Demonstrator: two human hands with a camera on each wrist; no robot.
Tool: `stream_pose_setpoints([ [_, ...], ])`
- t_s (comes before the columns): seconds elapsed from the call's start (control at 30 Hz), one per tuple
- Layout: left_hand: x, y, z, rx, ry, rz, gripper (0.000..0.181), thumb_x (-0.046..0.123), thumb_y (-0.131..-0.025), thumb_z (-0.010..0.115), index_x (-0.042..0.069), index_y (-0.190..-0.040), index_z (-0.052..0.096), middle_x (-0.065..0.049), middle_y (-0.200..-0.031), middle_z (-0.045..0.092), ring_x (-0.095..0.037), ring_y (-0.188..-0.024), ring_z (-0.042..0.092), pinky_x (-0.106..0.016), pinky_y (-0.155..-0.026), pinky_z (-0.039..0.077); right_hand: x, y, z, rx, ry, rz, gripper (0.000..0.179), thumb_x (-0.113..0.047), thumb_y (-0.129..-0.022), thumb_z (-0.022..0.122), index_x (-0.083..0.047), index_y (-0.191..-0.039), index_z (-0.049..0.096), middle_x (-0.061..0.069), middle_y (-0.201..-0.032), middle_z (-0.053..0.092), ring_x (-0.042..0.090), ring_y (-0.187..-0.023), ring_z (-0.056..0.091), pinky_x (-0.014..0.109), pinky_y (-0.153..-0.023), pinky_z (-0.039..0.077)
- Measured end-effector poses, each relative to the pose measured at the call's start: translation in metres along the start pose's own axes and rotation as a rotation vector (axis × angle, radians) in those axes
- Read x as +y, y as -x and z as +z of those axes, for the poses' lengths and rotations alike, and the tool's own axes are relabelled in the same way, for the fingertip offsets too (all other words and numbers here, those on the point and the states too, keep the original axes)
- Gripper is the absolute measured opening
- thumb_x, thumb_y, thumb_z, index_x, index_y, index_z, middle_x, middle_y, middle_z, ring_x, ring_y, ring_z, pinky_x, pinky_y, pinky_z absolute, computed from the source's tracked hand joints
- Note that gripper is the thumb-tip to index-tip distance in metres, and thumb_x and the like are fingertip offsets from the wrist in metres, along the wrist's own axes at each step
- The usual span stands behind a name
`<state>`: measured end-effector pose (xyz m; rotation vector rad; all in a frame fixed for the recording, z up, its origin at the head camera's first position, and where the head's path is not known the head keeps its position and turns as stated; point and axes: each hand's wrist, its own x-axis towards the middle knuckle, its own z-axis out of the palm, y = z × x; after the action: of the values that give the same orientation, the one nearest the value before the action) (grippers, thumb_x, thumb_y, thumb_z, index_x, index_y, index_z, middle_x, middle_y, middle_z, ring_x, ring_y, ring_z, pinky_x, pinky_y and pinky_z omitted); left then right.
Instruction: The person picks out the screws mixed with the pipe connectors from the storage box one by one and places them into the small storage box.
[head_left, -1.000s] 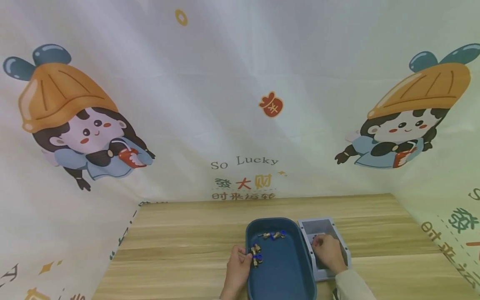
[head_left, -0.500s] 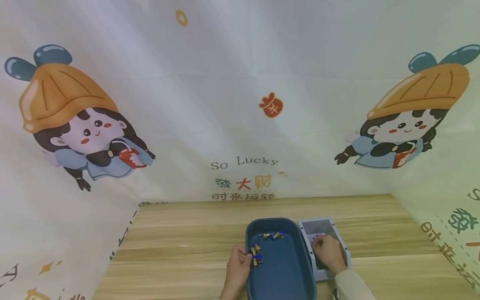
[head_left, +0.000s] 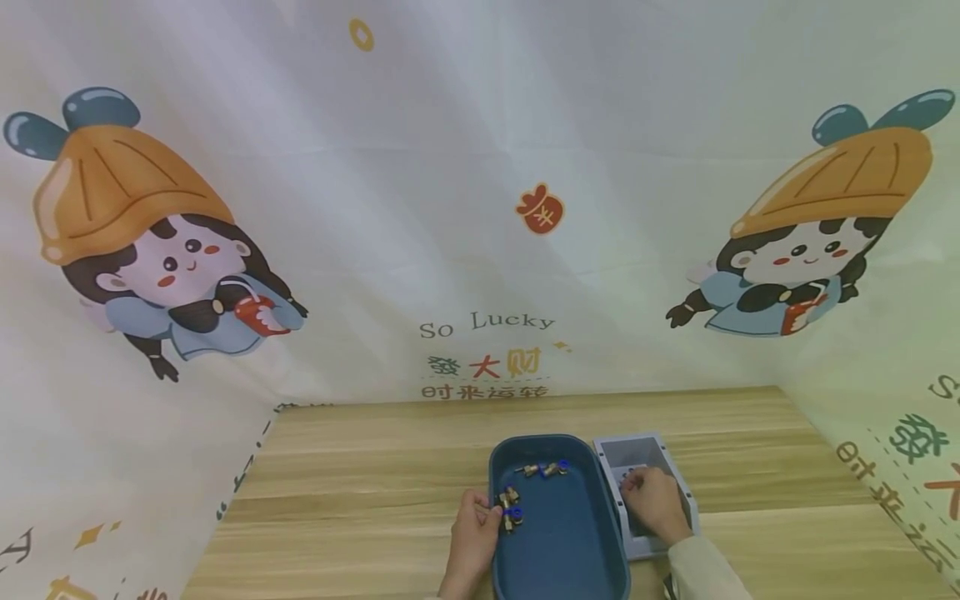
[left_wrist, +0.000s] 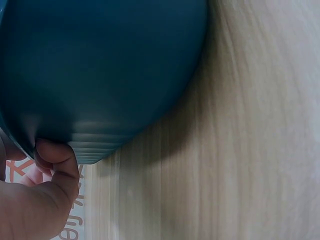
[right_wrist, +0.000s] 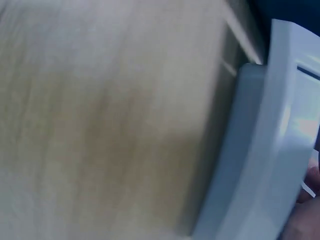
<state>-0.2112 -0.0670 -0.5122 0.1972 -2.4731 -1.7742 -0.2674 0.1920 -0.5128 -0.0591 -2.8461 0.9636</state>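
A dark blue tray [head_left: 558,542] with rounded corners lies on the table in the head view. My left hand [head_left: 474,537] grips its left rim, and the left wrist view shows the curled fingers [left_wrist: 60,165] at the edge. Brass fittings with blue collars [head_left: 512,508] lie in the tray beside that hand. Several more brass fittings [head_left: 547,469] are near its far end. My right hand [head_left: 654,502] reaches into a grey bin [head_left: 678,475] to the right of the tray, fingers bent downward. Something small and pale shows by its fingertips, but what they hold is unclear.
The grey bin stands close against the tray's right side. Wood-grain table [head_left: 360,500] extends to the left and behind the tray. A printed cloth [head_left: 480,275] with cartoon figures encloses the back and both sides.
The whole head view has shifted very slightly to the left. Both hands, the tray, the bin and the fittings keep their places relative to each other.
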Motion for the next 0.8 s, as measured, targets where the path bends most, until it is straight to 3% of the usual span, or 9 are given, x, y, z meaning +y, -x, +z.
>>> stream_pose_setpoints([
  [0.1, 0.000, 0.000, -0.001, -0.001, -0.002, -0.004, 0.014, 0.007, -0.090, 0.056, 0.003, -0.097, 0.045, -0.002, -0.068, 0.047, -0.015, -0.060, 0.044, -0.028, -0.055, 0.036, -0.002, -0.002, -0.003, 0.022, -0.016, -0.023, 0.002, -0.003, -0.072, 0.064, -0.001, -0.070, 0.065, 0.003, -0.063, 0.061, 0.015, -0.058, 0.053, 0.030, -0.054, 0.043],
  [0.3, -0.002, 0.000, -0.001, 0.005, -0.012, -0.004, 0.014, 0.007, -0.090, 0.056, 0.003, -0.098, 0.045, -0.002, -0.068, 0.047, -0.015, -0.060, 0.045, -0.028, -0.054, 0.036, -0.012, -0.012, -0.014, 0.118, -0.071, -0.155, 0.003, -0.001, -0.069, 0.066, -0.002, -0.067, 0.064, 0.003, -0.058, 0.059, 0.011, -0.054, 0.049, 0.027, -0.053, 0.040],
  [0.5, -0.003, 0.000, 0.000, 0.006, -0.003, -0.008, 0.014, 0.006, -0.090, 0.056, 0.003, -0.097, 0.044, -0.002, -0.067, 0.046, -0.015, -0.060, 0.044, -0.028, -0.054, 0.036, -0.029, -0.020, -0.027, 0.114, -0.103, -0.133, 0.003, -0.001, -0.071, 0.066, -0.002, -0.069, 0.065, 0.004, -0.061, 0.062, 0.011, -0.056, 0.050, 0.026, -0.054, 0.042],
  [0.8, -0.002, 0.001, 0.000, 0.002, 0.018, 0.006, 0.014, 0.007, -0.090, 0.056, 0.003, -0.096, 0.045, 0.000, -0.066, 0.043, -0.014, -0.058, 0.043, -0.027, -0.053, 0.036, -0.061, -0.028, -0.036, 0.111, -0.118, -0.176, 0.005, -0.005, -0.076, 0.067, -0.001, -0.075, 0.068, 0.007, -0.069, 0.067, 0.015, -0.062, 0.059, 0.030, -0.060, 0.047],
])
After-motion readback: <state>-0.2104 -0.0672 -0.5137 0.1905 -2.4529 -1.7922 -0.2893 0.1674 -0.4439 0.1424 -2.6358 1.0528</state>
